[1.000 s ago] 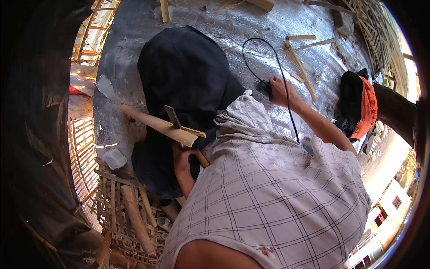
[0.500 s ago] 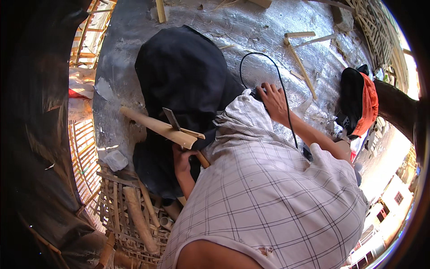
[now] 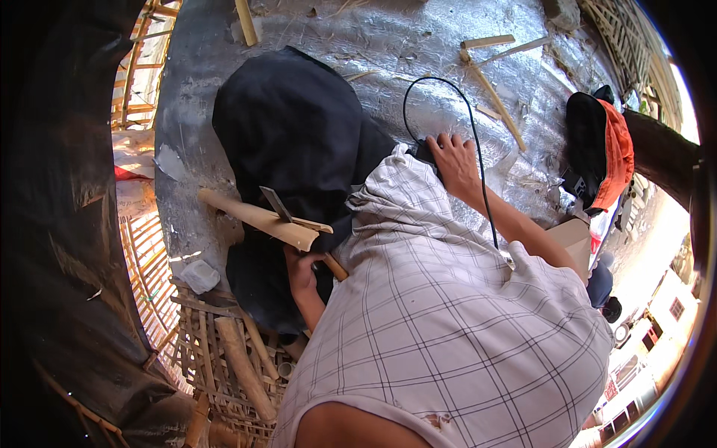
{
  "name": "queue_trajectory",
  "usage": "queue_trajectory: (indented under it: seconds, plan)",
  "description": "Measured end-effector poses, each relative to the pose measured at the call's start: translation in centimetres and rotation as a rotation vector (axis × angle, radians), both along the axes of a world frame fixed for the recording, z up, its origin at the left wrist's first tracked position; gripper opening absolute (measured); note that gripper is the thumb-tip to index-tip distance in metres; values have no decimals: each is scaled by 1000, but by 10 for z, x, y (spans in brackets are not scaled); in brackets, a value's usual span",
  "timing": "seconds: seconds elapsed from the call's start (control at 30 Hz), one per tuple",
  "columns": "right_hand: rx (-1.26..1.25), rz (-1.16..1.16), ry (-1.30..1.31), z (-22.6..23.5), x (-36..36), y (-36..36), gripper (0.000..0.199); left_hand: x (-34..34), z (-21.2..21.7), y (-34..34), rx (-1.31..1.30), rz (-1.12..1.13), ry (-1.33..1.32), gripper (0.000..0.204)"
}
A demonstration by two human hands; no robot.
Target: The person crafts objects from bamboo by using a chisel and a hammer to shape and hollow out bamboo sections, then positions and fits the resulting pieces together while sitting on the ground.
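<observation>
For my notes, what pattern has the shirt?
The shirt is whitish with dark crossing lines; head view.

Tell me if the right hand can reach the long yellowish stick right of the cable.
Probably yes: the right hand looks close to the long yellowish stick. But it rests at a small black object, and the cable passes between hand and stick in this view.

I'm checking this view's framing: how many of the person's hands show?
2. The left hand is beneath the split bamboo piece; the right hand is beside the looped black cable. Neither is fully hidden, though part of the left is.
</observation>
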State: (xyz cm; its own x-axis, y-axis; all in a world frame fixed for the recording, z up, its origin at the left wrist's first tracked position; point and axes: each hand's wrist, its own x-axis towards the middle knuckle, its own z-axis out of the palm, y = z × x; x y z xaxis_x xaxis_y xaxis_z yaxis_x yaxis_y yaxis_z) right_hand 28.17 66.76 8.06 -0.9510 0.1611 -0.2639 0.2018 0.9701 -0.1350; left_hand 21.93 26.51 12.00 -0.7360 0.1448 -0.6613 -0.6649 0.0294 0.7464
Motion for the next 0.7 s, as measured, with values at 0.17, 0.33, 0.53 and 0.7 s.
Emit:
queue_trajectory:
  seconds: [0.17, 0.33, 0.53, 0.7]
  plan:
    - [4, 121, 98, 20, -8, -1, 70, -1, -1, -2, -18, -11, 4, 79]
    - [-196, 77, 158, 50, -19, 1, 70, 2, -11, -7, -19, 19, 31, 75]
    - [-328, -5, 51, 61, 23, 42, 31, -5, 9, 9, 22, 26, 41, 54]
    - [-10, -220, 344, 94, -2, 89, 13, 4, 23, 16, 30, 97, 48, 43]
